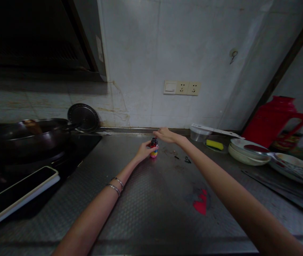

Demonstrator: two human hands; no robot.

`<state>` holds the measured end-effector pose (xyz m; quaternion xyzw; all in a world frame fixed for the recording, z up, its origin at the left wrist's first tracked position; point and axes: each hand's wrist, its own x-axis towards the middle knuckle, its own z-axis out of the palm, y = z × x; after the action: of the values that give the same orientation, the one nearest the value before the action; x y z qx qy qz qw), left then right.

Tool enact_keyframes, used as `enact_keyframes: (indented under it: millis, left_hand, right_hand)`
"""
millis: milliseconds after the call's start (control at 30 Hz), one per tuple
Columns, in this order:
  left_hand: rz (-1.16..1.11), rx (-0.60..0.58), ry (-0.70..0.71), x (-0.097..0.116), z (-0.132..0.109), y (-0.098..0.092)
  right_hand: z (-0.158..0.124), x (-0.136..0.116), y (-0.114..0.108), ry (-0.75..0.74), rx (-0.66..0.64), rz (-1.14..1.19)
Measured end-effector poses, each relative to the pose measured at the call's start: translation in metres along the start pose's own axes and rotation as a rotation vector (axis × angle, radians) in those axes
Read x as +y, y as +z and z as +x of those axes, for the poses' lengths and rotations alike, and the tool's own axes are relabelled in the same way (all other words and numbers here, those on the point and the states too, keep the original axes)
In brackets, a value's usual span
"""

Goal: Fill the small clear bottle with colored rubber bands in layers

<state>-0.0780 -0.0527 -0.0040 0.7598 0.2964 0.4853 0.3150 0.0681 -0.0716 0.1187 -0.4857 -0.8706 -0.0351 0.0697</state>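
Note:
A small bottle [153,150] with a dark upper part and a colourful label stands upright on the metal counter [140,213]. My left hand [144,150] is wrapped round its side from the left, fingers and thumb closed on it. Just above the bottle's top is my right hand [164,135], its fingers pressed together; whatever they may hold is too small to make out. Small dark bits [187,160] lie on the counter to the right of the bottle. Nearer the front edge is a red torn patch [201,202].
At the left, a pan [31,142] sits on the stove, a round lid [83,118] leans on the wall, and a phone-like slab [20,193] lies in front. To the right are a clear cup [199,134], yellow sponge [214,144], stacked bowls [247,156] and red jug [270,121].

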Motion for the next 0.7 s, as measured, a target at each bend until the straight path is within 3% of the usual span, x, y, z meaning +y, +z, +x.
enact_keyframes:
  millis: [233, 433, 600, 700]
  left_hand:
    - [0.015, 0.023, -0.022, -0.001, 0.001, 0.0]
    - [0.005, 0.024, -0.029, 0.003, 0.0, 0.0]
    - [-0.023, 0.011, -0.039, 0.007, -0.001, 0.0]
    - [-0.034, 0.012, -0.049, 0.008, -0.001, -0.001]
  right_hand:
    - [0.006, -0.006, 0.008, -0.063, -0.04, -0.226]
    - [-0.002, -0.005, -0.01, -0.05, 0.098, 0.019]
    - [-0.03, 0.03, -0.008, 0.0, 0.24, 0.186]
    - [-0.054, 0.06, 0.021, 0.172, 0.102, 0.226]
